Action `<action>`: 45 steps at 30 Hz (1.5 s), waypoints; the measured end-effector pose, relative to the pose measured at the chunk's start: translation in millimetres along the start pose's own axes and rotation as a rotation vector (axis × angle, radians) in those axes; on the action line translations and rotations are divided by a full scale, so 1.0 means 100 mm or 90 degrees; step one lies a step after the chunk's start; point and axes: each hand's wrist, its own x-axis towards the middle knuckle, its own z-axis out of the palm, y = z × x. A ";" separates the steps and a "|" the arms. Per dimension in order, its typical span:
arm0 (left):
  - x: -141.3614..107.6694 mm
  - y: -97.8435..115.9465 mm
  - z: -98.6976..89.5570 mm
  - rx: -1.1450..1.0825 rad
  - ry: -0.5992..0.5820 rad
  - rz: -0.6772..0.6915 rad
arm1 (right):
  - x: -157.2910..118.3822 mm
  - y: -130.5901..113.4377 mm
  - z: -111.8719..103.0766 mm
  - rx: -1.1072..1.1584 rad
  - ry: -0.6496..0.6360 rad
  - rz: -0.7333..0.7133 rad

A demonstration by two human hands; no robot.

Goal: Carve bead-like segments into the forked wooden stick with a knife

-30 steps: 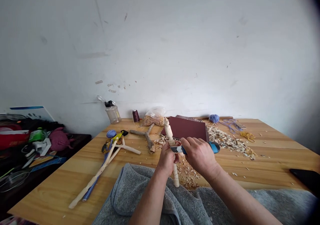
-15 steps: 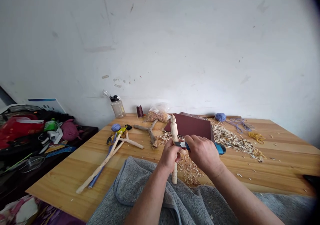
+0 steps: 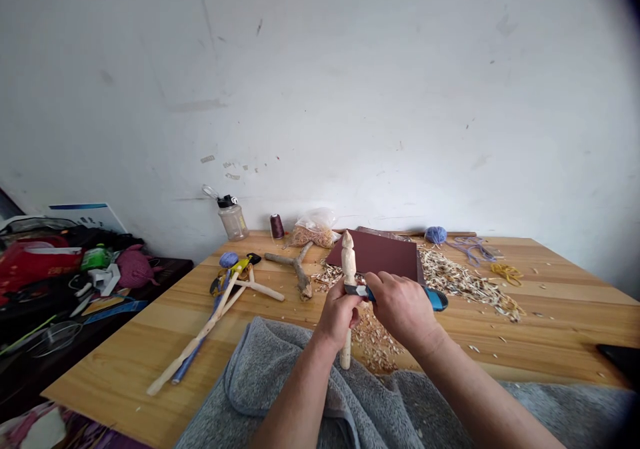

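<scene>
A pale carved wooden stick [image 3: 349, 260] with a pointed, notched top stands nearly upright in my left hand [image 3: 337, 314], whose fingers are wrapped round its middle. My right hand [image 3: 403, 306] is closed on the blue and black handle of a utility knife [image 3: 437, 299]. The knife's blade lies across the stick, just above my left hand, and my left thumb is close to it. Beneath the hands is a grey towel [image 3: 280, 349]. Small wood shavings [image 3: 377, 342] are scattered on the table under the knife.
Slingshot-like forked sticks [image 3: 200, 336] lie on the left of the wooden table [image 3: 115, 362]. A branch [image 3: 300, 272], maroon sheet [image 3: 377, 252], bottle [image 3: 233, 220], thread spool [image 3: 277, 226], bag [image 3: 313, 229], blue yarn ball [image 3: 435, 234] and a shavings pile [image 3: 465, 279] are farther back.
The stick has turned slightly in my left hand, so its carved top shows a different side. Both hands keep their grip, and the knife stays across the stick. The view has shifted a little.
</scene>
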 end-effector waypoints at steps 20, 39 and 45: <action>-0.10 0.21 -0.07 0.028 -0.085 -0.076 | -0.01 0.08 0.07 0.037 0.007 0.015; -0.10 0.17 -0.09 -0.141 -0.168 -0.098 | 0.04 0.33 -0.08 0.306 0.009 -0.101; -0.10 0.20 -0.05 -0.056 -0.113 -0.008 | 0.01 0.21 -0.13 0.053 0.028 -0.088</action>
